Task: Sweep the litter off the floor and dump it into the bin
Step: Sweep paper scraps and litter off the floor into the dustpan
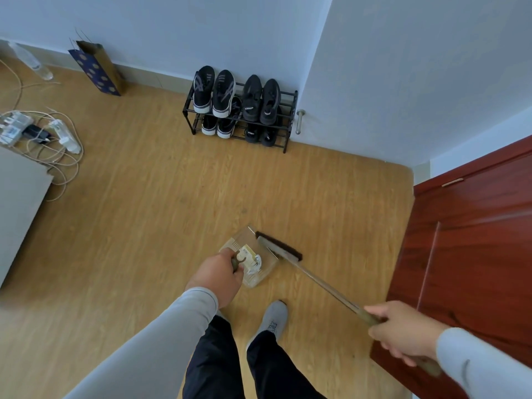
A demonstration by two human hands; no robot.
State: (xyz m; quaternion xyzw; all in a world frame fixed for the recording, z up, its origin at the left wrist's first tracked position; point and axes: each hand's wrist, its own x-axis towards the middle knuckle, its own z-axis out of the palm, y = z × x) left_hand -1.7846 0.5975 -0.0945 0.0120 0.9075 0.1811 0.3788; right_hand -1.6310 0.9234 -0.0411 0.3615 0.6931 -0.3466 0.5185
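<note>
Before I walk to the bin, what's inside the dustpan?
The clear dustpan holds crumpled pale litter, a yellowish wrapper with white paper. The left hand on its handle hides the pan's near corner.

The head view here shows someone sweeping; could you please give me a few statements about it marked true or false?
1. The left hand grips the dustpan handle. True.
2. The dustpan is empty. False: crumpled litter lies in it.
3. The right hand holds the broom handle. True.
4. The broom head is beside the shoe rack. False: it sits at the dustpan's edge, well away from the rack.
5. The shoe rack holds no shoes. False: dark shoes fill both tiers.
</note>
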